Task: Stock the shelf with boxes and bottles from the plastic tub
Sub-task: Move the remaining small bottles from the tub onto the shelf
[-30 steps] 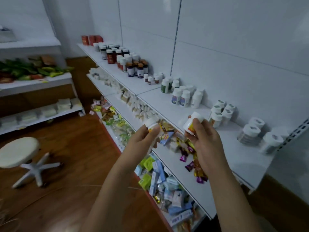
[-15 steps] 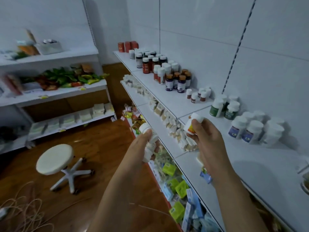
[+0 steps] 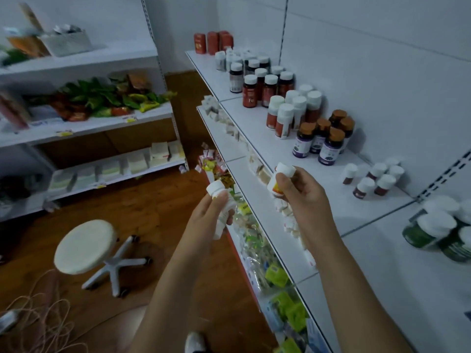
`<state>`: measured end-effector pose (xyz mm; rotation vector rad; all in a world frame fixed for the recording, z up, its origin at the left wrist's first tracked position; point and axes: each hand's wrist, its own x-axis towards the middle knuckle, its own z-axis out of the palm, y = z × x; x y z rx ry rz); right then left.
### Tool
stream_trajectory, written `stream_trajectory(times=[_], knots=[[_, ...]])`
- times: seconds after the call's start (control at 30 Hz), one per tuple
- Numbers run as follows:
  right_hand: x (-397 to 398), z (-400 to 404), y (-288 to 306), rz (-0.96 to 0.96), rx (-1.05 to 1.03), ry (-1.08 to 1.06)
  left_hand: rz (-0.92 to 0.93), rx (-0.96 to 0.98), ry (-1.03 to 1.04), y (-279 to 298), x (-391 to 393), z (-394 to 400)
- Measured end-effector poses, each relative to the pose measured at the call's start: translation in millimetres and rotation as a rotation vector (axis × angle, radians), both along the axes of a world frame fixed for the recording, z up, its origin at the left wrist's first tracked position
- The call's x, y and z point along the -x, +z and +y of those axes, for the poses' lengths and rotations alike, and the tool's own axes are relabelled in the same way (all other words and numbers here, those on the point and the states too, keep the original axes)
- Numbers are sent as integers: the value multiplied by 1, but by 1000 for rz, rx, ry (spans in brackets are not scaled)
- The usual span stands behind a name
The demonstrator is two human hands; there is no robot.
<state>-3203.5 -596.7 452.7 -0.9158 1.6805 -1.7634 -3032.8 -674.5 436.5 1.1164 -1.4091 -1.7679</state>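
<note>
two white bottles are in the person's hands in front of the top shelf (image 3: 331,189). the left hand (image 3: 209,215) has its fingers curled round a white-capped bottle (image 3: 221,207), held out over the wooden floor (image 3: 158,200) just off the shelf edge. the right hand (image 3: 298,189) pinches a second bottle with an orange label (image 3: 279,179) between thumb and fingertips, tilted, above the front of the shelf. on the shelf behind stand purple-labelled bottles with brown caps (image 3: 323,141), red-labelled bottles with white caps (image 3: 288,115), a group of small white-capped bottles (image 3: 374,177) and, further right, green bottles (image 3: 438,233). small white boxes (image 3: 290,220) line the shelf below. a round white stool (image 3: 86,245) stands on the floor to the left.
</note>
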Motion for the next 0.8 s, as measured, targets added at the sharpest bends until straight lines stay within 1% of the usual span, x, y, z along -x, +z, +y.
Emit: stream_trajectory(times=[0.1,0.2,0.43,0.63,0.8], knots=[[7,-53,-3,-16,5,-30,0,23,-37,1,11,-57],[10,-110,1,-18,21,-57,34,2,-71,6,17,-118],[4,-250,32,58,61,-90,73,50,-72,30,16,-266],[-1,-344,22,76,13,-74,90,-10,-7,17,20,-361],[23,-412,15,100,-14,-83,59,-26,-10,2,43,-428]])
